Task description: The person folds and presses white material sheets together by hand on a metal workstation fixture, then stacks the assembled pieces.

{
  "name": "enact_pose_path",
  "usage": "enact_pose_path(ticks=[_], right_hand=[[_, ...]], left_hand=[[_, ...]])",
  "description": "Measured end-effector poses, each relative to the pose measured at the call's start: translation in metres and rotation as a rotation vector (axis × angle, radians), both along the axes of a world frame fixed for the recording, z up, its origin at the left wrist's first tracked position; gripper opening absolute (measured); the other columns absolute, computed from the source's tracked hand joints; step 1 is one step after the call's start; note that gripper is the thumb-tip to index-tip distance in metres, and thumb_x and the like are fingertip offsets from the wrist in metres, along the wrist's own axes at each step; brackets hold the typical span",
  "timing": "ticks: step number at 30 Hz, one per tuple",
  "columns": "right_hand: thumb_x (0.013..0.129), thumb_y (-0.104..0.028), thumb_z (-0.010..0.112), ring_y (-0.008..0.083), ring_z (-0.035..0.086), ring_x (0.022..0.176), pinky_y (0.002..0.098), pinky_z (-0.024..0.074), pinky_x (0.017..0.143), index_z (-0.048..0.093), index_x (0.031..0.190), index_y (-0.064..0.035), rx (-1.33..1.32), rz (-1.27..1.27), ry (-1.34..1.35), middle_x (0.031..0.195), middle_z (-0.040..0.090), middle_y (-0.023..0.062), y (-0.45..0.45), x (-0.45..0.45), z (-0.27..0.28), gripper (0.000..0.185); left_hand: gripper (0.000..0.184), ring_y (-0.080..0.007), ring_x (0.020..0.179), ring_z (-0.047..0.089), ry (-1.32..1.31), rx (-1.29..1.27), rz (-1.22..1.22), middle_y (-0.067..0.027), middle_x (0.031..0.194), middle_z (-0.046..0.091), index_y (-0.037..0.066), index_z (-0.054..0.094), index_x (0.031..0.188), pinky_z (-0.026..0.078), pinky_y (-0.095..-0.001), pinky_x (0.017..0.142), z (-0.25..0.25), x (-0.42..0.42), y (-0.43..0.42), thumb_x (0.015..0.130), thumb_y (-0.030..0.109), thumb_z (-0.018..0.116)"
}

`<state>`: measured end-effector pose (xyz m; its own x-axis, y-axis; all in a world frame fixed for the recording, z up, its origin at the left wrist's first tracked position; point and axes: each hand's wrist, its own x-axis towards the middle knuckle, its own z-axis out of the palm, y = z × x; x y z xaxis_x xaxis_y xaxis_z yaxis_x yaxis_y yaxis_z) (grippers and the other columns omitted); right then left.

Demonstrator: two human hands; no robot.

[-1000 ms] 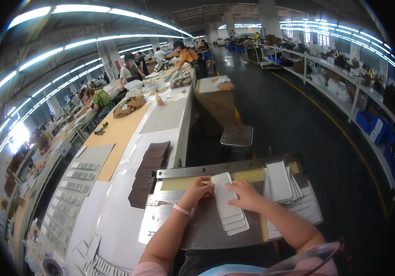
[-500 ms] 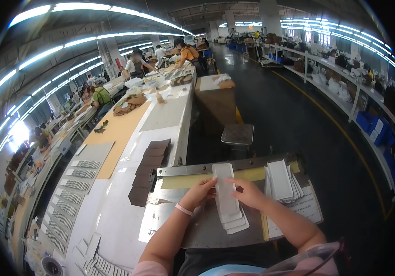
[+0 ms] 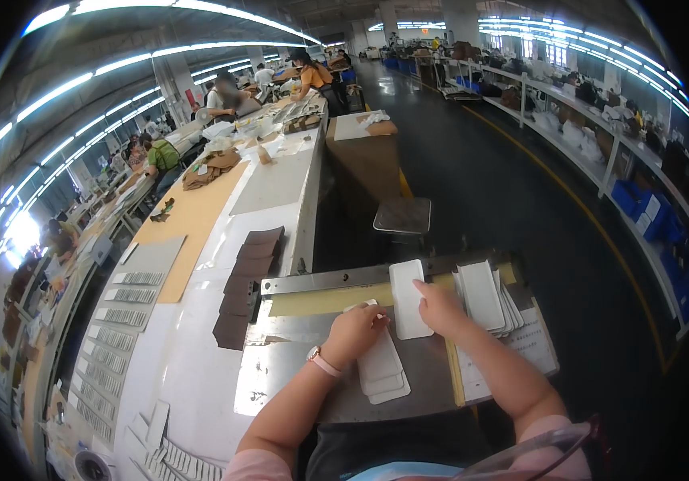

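A small stack of white rectangular pieces (image 3: 383, 370) lies fanned on the metal plate (image 3: 296, 369). My left hand (image 3: 355, 330) is closed at the stack's upper end, its fingertips on the top piece. One separate white piece (image 3: 410, 309) is in my right hand (image 3: 439, 309), gripped at its right edge, just right of the stack. To the right, a larger pile of white pieces (image 3: 482, 298) rests beside a printed sheet (image 3: 525, 349).
Brown pieces (image 3: 248, 276) overlap in a row on the long white table (image 3: 192, 345), left. Rows of narrow strips (image 3: 108, 349) lie further left. A stool (image 3: 402, 216) stands beyond the metal plate. People work along the tables, one in orange (image 3: 315, 76).
The top piece has moved off the stack to the right with my right hand. My left hand has come over the remaining stack. The whole view has shifted slightly.
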<state>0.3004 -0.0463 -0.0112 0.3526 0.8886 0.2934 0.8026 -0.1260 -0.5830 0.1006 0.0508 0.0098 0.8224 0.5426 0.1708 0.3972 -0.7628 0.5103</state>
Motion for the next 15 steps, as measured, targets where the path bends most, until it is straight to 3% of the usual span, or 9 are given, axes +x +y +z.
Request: enact_pose_path(ticks=[2,3,5,8,12,15], right_hand=[[0.084,-0.006,0.053,0.0363,0.063,0.089,0.0463,0.049,0.08,0.064,0.12,-0.0027,-0.056,-0.01,-0.301,0.091,0.066,0.0203,0.009,-0.005,-0.01,0.038],[0.082,-0.008,0.056,0.0348,0.062,0.093,0.0463,0.0468,0.084,0.068,0.112,-0.0027,-0.059,-0.036,-0.319,0.092,0.066,0.0184,0.01,-0.009,-0.01,0.032],[0.083,-0.009,0.055,0.0355,0.059,0.102,0.0478,0.0448,0.088,0.067,0.112,-0.0026,-0.066,-0.005,-0.352,0.102,0.064,0.0183,0.009,-0.01,-0.007,0.032],[0.087,-0.013,0.055,0.0372,0.05,0.118,0.0504,0.0398,0.098,0.066,0.114,-0.0027,0.012,0.019,-0.43,0.122,0.058,0.0171,0.009,-0.01,-0.008,0.032],[0.093,-0.024,0.054,0.039,0.038,0.134,0.0535,0.032,0.107,0.061,0.124,-0.0033,0.008,0.121,-0.45,0.143,0.046,0.0131,0.015,-0.006,-0.021,0.038],[0.094,-0.031,0.056,0.0401,0.036,0.135,0.0542,0.0281,0.11,0.051,0.135,-0.004,-0.041,0.14,-0.44,0.145,0.045,0.0114,0.01,-0.012,-0.014,0.049]], left_hand=[[0.036,-0.0309,0.102,0.063,0.104,-0.06,0.067,-0.0123,0.111,0.066,0.011,0.063,0.121,0.051,-0.0423,0.085,0.008,0.004,0.001,0.091,0.029,0.064],[0.041,-0.0325,0.112,0.057,0.034,0.102,0.022,-0.0129,0.121,0.061,0.012,0.06,0.126,0.046,-0.0466,0.091,0.003,0.008,0.003,0.091,0.033,0.063],[0.053,-0.0355,0.132,0.045,-0.109,0.422,-0.068,-0.0142,0.14,0.051,0.015,0.052,0.136,0.037,-0.0552,0.104,-0.014,0.016,0.008,0.091,0.04,0.062],[0.067,-0.0357,0.147,0.019,0.195,0.379,-0.096,-0.012,0.157,0.028,0.016,0.041,0.145,0.015,-0.0668,0.112,-0.016,0.019,0.002,0.09,0.051,0.057],[0.066,-0.0343,0.148,0.019,0.246,0.341,-0.082,-0.0119,0.159,0.024,0.011,0.042,0.143,0.008,-0.0685,0.112,-0.011,0.018,0.004,0.092,0.051,0.052],[0.058,-0.0335,0.147,0.022,0.151,0.272,-0.079,-0.0125,0.158,0.028,0.009,0.048,0.136,0.008,-0.0674,0.113,-0.024,0.017,0.01,0.092,0.048,0.053]])
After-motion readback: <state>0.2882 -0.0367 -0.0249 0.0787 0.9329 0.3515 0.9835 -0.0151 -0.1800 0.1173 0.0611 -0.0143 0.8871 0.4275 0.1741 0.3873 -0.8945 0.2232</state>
